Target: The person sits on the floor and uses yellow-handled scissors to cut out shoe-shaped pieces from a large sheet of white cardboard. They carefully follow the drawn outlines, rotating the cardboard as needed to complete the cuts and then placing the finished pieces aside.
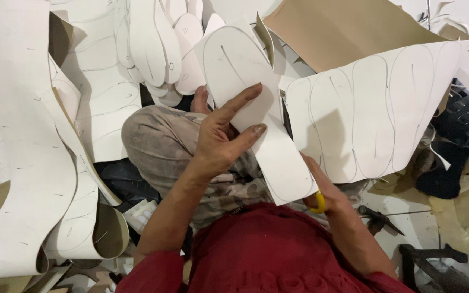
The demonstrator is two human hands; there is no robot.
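Note:
My left hand (223, 138) grips a white sheet piece (256, 103) with a shoe-sole outline drawn on it, thumb on top and fingers spread along it. My right hand (327, 192) sits lower right, mostly hidden under that piece, closed on yellow-handled scissors (318, 204) at the piece's near edge. The blades are hidden. A larger white sheet (370, 114) with several traced sole outlines hangs just right of the hands. My knee in patterned trousers (161, 144) lies below the left hand.
Cut white sole shapes (158, 43) are piled at the top. Long curled offcut strips (23, 141) lie on the left. A tan sheet back (337, 30) rises at top right. Black straps (462, 116) and a dark tool (378, 217) lie on the right floor.

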